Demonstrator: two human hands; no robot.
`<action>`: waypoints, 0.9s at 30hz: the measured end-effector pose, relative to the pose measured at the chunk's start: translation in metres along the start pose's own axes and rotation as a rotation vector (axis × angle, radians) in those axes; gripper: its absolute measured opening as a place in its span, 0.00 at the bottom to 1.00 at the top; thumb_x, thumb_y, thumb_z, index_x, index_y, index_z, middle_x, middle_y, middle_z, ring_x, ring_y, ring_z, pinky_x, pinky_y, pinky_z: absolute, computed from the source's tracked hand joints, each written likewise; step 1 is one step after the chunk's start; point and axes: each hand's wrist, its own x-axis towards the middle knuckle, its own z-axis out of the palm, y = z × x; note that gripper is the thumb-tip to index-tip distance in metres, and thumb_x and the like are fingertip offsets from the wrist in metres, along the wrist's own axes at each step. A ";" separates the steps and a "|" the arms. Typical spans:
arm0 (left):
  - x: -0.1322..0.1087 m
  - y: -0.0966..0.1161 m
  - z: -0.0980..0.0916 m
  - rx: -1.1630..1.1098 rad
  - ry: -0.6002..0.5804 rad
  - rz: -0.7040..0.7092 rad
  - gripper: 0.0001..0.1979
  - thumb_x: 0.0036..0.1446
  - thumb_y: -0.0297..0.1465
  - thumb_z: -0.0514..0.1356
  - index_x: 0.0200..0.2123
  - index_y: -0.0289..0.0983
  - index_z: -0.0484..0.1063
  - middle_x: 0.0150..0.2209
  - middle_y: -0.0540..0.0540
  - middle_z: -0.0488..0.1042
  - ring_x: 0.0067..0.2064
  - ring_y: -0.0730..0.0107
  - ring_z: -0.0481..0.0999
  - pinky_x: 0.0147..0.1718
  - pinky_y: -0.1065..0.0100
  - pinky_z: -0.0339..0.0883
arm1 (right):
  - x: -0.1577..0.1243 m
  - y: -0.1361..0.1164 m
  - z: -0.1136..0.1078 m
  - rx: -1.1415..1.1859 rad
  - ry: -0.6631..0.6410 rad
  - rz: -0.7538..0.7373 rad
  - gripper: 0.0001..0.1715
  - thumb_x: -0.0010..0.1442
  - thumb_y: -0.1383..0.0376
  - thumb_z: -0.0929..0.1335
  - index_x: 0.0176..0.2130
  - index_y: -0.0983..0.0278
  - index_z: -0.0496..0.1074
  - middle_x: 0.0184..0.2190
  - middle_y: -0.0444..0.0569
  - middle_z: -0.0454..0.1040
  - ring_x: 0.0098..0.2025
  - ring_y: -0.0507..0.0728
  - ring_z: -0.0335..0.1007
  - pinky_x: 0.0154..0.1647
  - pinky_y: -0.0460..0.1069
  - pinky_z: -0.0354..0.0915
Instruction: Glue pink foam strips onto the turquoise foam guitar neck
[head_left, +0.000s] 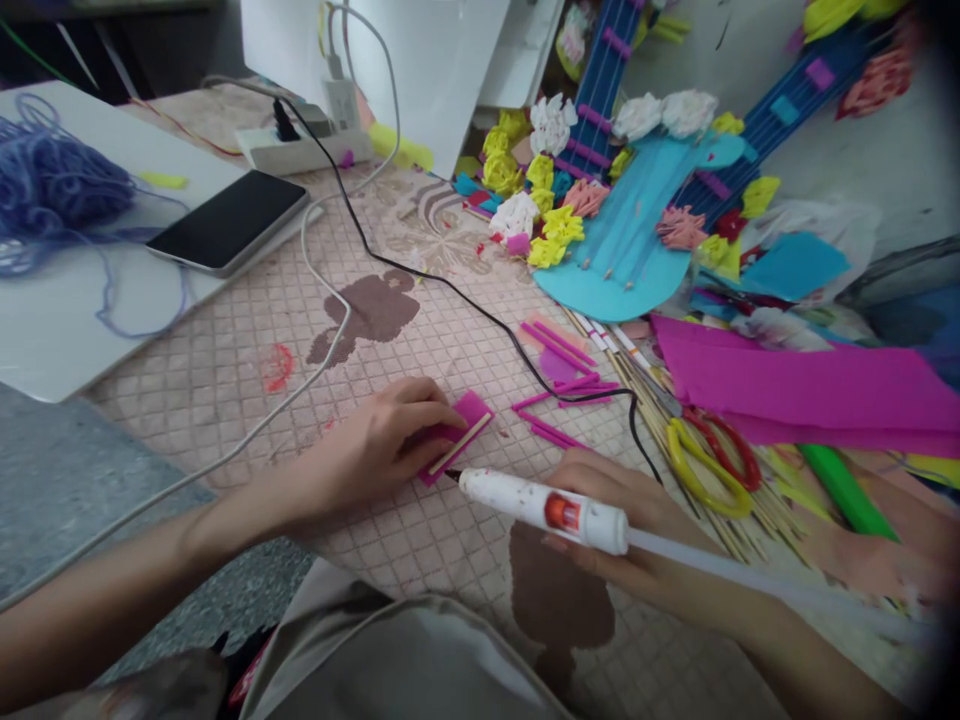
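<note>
My left hand (382,435) lies with its fingers pressed on a small pink paper piece (466,428) that has a thin wooden stick along its edge, holding it down on the patterned mat (247,330). My right hand (615,520) is wrapped round a white hot glue gun (544,508). The gun's dark nozzle points left and almost touches the lower corner of the pink piece. A clear glue stick juts from the gun's back toward the right.
Pink paper strips (559,385) and a bundle of wooden skewers (637,370) lie beyond the hands. Yellow-and-red scissors (709,455) and magenta sheets (810,385) are right. Paper guitars with flowers (615,210) stand behind. A phone (229,220), purple yarn (52,180) and a power strip (300,148) are left.
</note>
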 end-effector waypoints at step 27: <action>-0.002 0.000 0.000 -0.004 0.013 -0.011 0.11 0.60 0.26 0.55 0.44 0.38 0.73 0.39 0.45 0.70 0.41 0.69 0.70 0.40 0.67 0.65 | 0.012 -0.008 -0.004 -0.081 -0.072 0.068 0.13 0.64 0.55 0.62 0.32 0.60 0.62 0.28 0.43 0.68 0.30 0.53 0.65 0.28 0.48 0.60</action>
